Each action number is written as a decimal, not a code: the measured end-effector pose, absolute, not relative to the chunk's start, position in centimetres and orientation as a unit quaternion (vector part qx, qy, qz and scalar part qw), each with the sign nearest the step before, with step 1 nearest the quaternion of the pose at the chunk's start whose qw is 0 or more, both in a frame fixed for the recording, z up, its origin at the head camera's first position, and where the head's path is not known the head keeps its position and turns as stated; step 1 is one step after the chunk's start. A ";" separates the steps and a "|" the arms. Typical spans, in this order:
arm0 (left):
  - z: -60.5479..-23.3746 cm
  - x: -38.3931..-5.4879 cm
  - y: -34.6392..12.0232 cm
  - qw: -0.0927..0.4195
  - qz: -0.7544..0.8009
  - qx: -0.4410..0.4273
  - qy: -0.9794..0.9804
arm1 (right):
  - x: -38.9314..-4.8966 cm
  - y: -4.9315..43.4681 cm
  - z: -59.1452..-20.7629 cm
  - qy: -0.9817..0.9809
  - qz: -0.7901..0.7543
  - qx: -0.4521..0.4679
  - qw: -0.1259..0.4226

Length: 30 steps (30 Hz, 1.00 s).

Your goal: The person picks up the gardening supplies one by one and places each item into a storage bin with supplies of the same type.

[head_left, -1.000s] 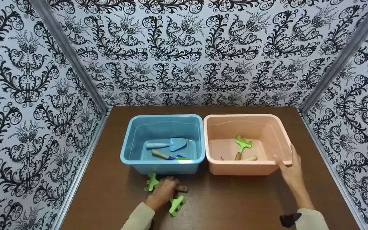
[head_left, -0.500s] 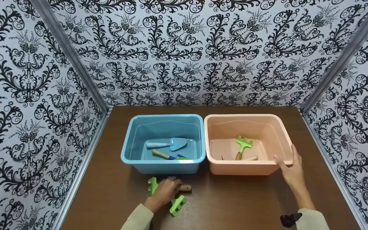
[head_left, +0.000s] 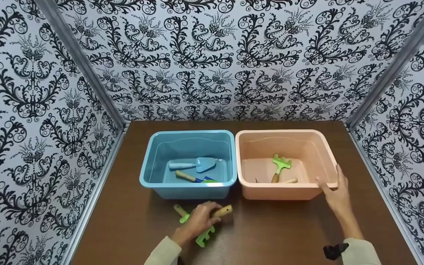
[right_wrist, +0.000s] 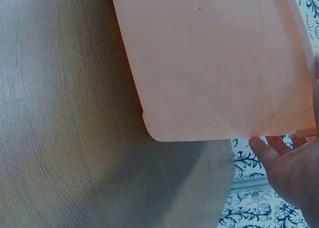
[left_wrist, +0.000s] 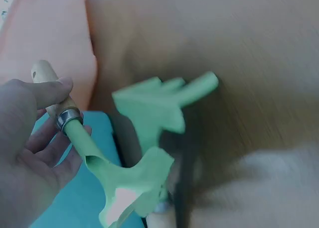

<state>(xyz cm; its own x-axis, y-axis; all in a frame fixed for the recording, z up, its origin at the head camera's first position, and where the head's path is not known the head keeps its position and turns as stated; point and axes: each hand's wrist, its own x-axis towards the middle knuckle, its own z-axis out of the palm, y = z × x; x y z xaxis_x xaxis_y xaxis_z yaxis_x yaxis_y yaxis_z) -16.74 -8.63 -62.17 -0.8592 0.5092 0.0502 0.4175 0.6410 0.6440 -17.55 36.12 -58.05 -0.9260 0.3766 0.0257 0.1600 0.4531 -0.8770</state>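
Note:
My left hand (head_left: pixel 199 219) grips a small green hand rake (left_wrist: pixel 134 180) by its wooden handle, held over the table just in front of the blue tub (head_left: pixel 191 192). In the head view the hand hides this rake's head. Beneath it lies a second green hand rake (head_left: pixel 205 236), its wooden handle pointing toward the blue tub; its pronged head also appears in the left wrist view. My right hand (head_left: pixel 338 200) holds the near right corner of the peach tub (head_left: pixel 280 193), thumb at the front rim and fingers along the right side.
Inside the blue tub lie a light-blue trowel (head_left: pixel 193 165) and a wooden-handled blue tool (head_left: pixel 190 177) beside something green. A green rake (head_left: pixel 281 163) and a pale handle end (head_left: pixel 292 180) are in the peach tub. The tubs stand side by side on a brown table (head_left: pixel 271 232).
My left hand has raised the green rake, turning it so its handle tilts up to the right. The other rake's handle has come into sight. My right hand has stayed at the peach tub's corner.

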 end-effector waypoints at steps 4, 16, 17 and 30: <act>-61.1 -16.7 -7.7 0.092 0.394 0.235 0.884 | -17.5 36.2 -58.1 -0.843 0.502 -0.156 0.111; -57.9 -16.5 -5.8 0.141 0.506 0.176 0.832 | -17.6 36.0 -58.0 -0.838 0.512 -0.148 0.117; -57.7 -16.5 -5.7 0.141 0.513 0.172 0.829 | -17.6 36.0 -58.0 -0.837 0.513 -0.147 0.119; -54.4 -16.8 -5.0 0.145 0.570 0.136 0.797 | -17.5 36.0 -58.0 -0.839 0.510 -0.154 0.114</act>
<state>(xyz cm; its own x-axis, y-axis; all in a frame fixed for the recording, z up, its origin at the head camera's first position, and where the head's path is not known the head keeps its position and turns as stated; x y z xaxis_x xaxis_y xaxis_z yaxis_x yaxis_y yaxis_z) -16.84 -5.00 -54.44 -0.9211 0.3816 -0.0766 0.0506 0.3126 0.9485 -17.51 35.97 -58.04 -0.9269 0.3738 0.0341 0.1416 0.4324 -0.8905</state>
